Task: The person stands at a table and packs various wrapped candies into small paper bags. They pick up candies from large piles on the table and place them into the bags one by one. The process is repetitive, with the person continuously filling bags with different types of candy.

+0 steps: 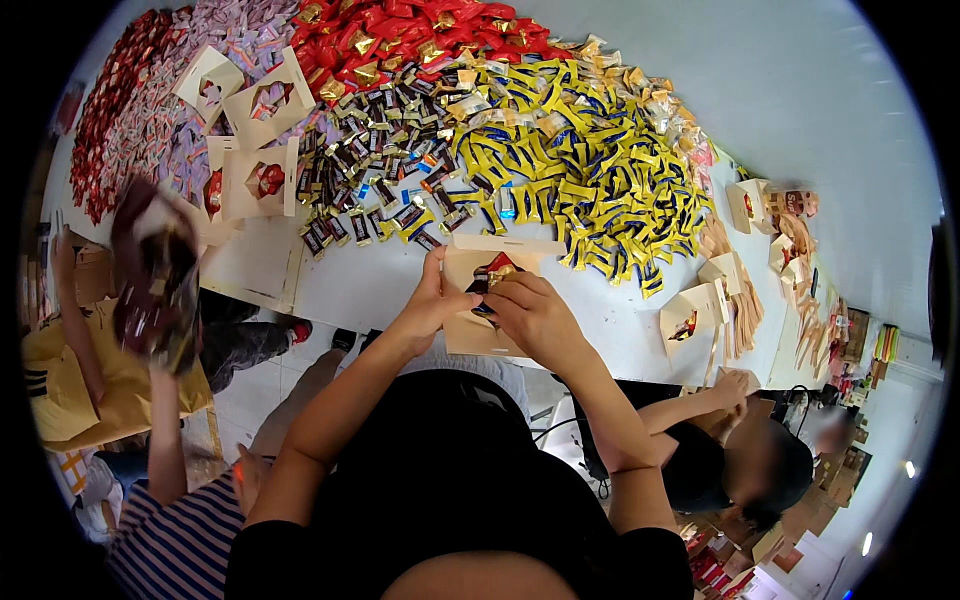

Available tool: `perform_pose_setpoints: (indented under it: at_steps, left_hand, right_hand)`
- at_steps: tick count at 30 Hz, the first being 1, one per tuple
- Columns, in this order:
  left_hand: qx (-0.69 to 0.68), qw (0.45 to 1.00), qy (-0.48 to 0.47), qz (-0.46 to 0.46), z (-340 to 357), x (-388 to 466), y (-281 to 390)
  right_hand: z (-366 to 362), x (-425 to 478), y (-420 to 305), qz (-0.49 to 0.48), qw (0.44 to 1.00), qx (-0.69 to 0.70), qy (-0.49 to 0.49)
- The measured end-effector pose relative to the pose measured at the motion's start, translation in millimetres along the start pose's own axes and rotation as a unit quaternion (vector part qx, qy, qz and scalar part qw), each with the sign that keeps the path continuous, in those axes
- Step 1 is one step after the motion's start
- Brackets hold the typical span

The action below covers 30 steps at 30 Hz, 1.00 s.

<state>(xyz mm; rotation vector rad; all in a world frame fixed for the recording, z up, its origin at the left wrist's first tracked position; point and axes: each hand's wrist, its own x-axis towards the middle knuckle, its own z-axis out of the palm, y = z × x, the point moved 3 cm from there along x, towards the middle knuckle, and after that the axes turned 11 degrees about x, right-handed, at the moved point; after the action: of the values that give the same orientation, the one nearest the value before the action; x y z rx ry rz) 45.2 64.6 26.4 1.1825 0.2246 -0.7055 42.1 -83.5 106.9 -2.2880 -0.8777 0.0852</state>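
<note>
A tan cardboard box (480, 343) with a cut-out opening lies on the white table in front of me. My left hand (431, 307) grips its left side, the thumb reaching over to the opening. Red, gold and dark wrapped candies (496, 266) show in that opening. The bent fingers of my right hand (534, 309) are at the opening, pinched on a dark wrapped candy (489, 313) that they partly cover. Just beyond the box lie dark-brown wrapped candies (375, 139) and a heap of yellow-and-blue wrapped candies (607, 180).
Red candies (420, 34) and pink ones (139, 124) are heaped farther off. Several filled boxes (259, 180) stand at left, others (690, 315) at right beside flat cardboard pieces (742, 315). At left another person's arm (166, 427) holds a blurred dark bag (157, 292). A co-worker (697, 457) sits at right.
</note>
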Motion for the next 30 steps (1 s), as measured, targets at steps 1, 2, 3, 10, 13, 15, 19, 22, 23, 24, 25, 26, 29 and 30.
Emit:
perform_pose_setpoints:
  at_steps: [1,2,3,10,13,15,19,22,23,24,25,26,29,30]
  left_hand:
    - [0.007,1.000,-0.005,0.003,0.4,0.7,-0.5]
    - [0.006,1.000,-0.009,0.007,0.8,1.4,-0.5]
    - [0.006,1.000,-0.013,0.011,1.2,2.0,-0.5]
    - [0.025,0.997,-0.069,0.028,8.2,5.2,1.8]
    - [0.036,0.997,-0.062,0.018,13.4,7.4,-2.4]
    - [0.046,0.996,-0.070,0.014,18.6,7.5,-5.1]
    - [0.039,0.998,-0.059,0.001,27.8,9.7,-19.4]
    - [0.021,0.998,-0.034,-0.039,42.4,6.0,-19.8]
    - [0.013,0.998,-0.026,-0.055,48.4,4.7,-18.8]
    - [0.016,0.998,-0.018,-0.053,53.1,4.2,-19.9]
    - [0.017,0.999,-0.010,-0.050,58.2,5.2,-20.4]
    - [0.019,0.999,-0.002,-0.046,63.0,6.2,-21.3]
    - [-0.002,1.000,-0.003,-0.016,77.9,10.3,-26.3]
    - [-0.007,1.000,-0.002,-0.024,83.8,10.3,-25.6]
  right_hand:
    - [2.1,-1.7,3.0,-0.018,1.000,-0.011,0.003]
    - [2.6,-2.7,4.1,-0.035,0.999,-0.023,0.007]
    - [0.9,-3.2,4.1,-0.032,0.999,-0.030,0.008]
    - [-5.0,-8.7,5.1,0.037,0.996,-0.058,0.048]
    - [-3.2,-13.7,8.9,0.073,0.994,-0.076,0.035]
    - [-1.4,-19.6,14.4,0.091,0.993,-0.070,0.030]
    - [-3.6,-29.4,16.7,0.119,0.992,-0.034,0.015]
    - [-8.1,-39.0,25.3,0.088,0.995,0.024,0.031]
    - [-12.7,-42.5,28.5,0.069,0.996,0.046,0.042]
    - [-21.9,-48.6,29.9,0.062,0.991,0.097,0.066]
    - [-31.4,-54.1,31.6,0.088,0.983,0.132,0.097]
    - [-39.4,-62.2,32.1,0.114,0.971,0.167,0.128]
    - [-58.8,-94.8,46.7,0.143,0.954,0.115,0.237]
    - [-63.1,-106.1,51.7,0.184,0.936,0.113,0.279]
